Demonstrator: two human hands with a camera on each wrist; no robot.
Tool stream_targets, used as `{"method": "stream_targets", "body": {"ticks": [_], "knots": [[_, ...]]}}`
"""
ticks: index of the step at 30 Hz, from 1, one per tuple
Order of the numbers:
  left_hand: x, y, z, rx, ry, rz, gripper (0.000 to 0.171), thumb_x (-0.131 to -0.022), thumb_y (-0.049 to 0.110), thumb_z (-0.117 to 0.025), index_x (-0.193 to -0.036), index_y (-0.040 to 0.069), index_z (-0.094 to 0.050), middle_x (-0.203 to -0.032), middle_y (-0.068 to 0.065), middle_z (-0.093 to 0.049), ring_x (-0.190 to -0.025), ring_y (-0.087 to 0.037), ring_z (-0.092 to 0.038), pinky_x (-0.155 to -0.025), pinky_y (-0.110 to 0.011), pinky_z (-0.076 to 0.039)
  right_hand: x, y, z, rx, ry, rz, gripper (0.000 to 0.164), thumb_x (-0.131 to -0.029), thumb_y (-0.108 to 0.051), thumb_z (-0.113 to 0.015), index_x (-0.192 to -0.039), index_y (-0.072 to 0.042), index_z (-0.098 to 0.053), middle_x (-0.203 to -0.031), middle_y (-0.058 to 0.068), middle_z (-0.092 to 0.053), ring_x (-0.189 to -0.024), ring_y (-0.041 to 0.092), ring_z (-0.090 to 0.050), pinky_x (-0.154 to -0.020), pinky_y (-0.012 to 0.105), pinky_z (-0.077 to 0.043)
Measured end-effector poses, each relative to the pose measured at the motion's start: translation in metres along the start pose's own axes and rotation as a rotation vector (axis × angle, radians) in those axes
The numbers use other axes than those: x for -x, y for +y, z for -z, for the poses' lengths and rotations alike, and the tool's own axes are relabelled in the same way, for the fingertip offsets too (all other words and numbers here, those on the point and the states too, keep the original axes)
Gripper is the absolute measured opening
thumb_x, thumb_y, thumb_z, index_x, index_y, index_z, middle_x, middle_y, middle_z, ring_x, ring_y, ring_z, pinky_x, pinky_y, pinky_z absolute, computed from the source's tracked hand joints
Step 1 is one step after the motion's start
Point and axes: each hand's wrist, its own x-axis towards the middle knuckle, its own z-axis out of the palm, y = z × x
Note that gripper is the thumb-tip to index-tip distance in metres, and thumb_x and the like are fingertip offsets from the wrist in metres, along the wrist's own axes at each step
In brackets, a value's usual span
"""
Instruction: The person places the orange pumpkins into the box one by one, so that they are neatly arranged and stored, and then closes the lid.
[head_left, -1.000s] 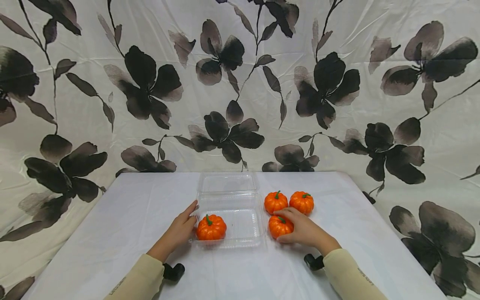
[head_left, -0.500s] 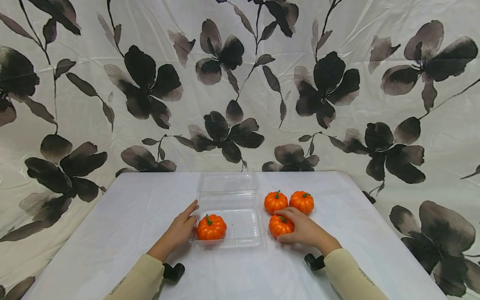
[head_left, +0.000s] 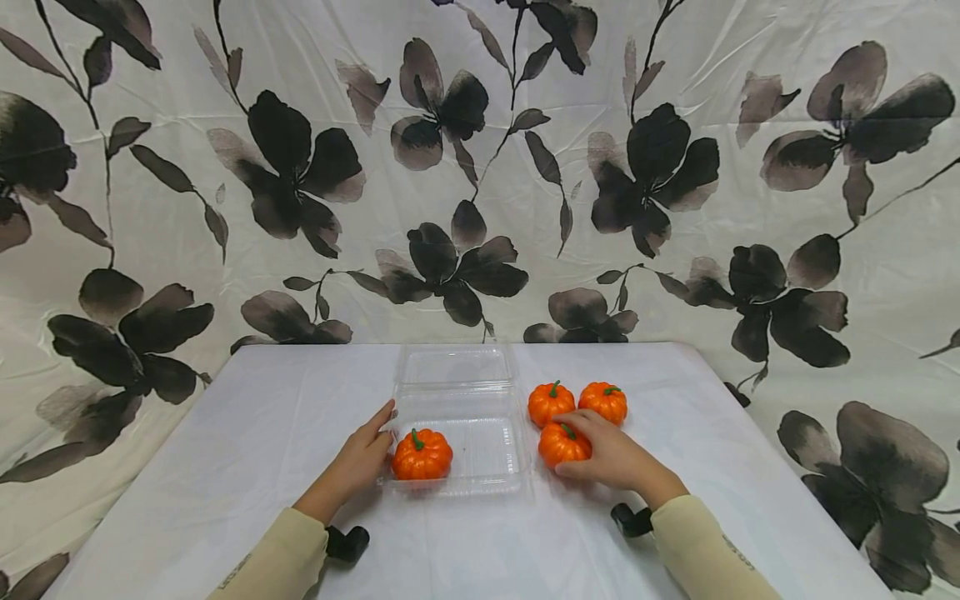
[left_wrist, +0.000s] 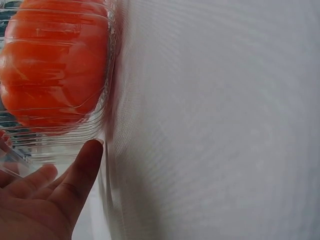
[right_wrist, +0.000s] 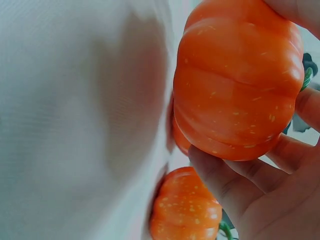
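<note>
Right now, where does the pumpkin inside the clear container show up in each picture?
Head: pumpkin just left of centre, lower half, in the clear container.
Left wrist: upper left, through the container, above the left hand.
Right wrist: not visible.
Shared landmark: white tablecloth, visible in all three.

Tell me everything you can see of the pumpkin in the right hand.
The held pumpkin is glossy orange, perhaps plastic, with rounded ribs, pale flecks and a green stem. It is roughly upright, stem up, right of the clear container and nearer the person than two other pumpkins. The right hand's grip is around it, thumb on the near side, fingers around the far side. Whether it touches the table or a neighbour, I can't tell.
</note>
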Motion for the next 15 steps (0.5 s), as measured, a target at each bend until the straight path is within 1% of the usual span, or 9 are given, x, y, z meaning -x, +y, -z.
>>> {"method": "stream_targets", "body": {"ticks": [3, 9, 15], "knots": [[0.000, 0.000, 0.000, -0.002, 0.002, -0.001, 0.058, -0.099, 0.016, -0.035, -0.155, 0.012, -0.021, -0.153, -0.015, -0.039, -0.080, -0.018, -0.053, -0.078, -0.030, -0.050, 0.000, -0.001, 0.003, 0.005, 0.007, 0.006, 0.069, -0.076, -0.046, -0.076, -0.136, -0.021, -0.053, -0.140, 0.011, -0.048, -0.123, 0.030, -0.052, -0.103, 0.054, -0.043], [0.000, -0.001, 0.000, -0.004, 0.000, -0.004, 0.058, -0.099, 0.016, -0.035, -0.155, 0.012, -0.021, -0.154, -0.015, -0.038, -0.082, -0.018, -0.053, -0.081, -0.033, -0.051, 0.000, -0.005, 0.008, 0.016, 0.001, -0.024, 0.069, -0.079, -0.047, -0.074, -0.138, -0.022, -0.052, -0.145, 0.012, -0.044, -0.128, 0.033, -0.049, -0.105, 0.056, -0.041], [0.000, -0.002, 0.000, -0.002, 0.001, -0.014, 0.058, -0.099, 0.016, -0.035, -0.156, 0.012, -0.020, -0.154, -0.016, -0.037, -0.080, -0.017, -0.053, -0.082, -0.034, -0.050, -0.002, -0.007, 0.012, 0.023, 0.005, -0.013, 0.067, -0.080, -0.046, -0.073, -0.139, -0.022, -0.051, -0.145, 0.013, -0.044, -0.128, 0.034, -0.049, -0.104, 0.057, -0.042]]}}
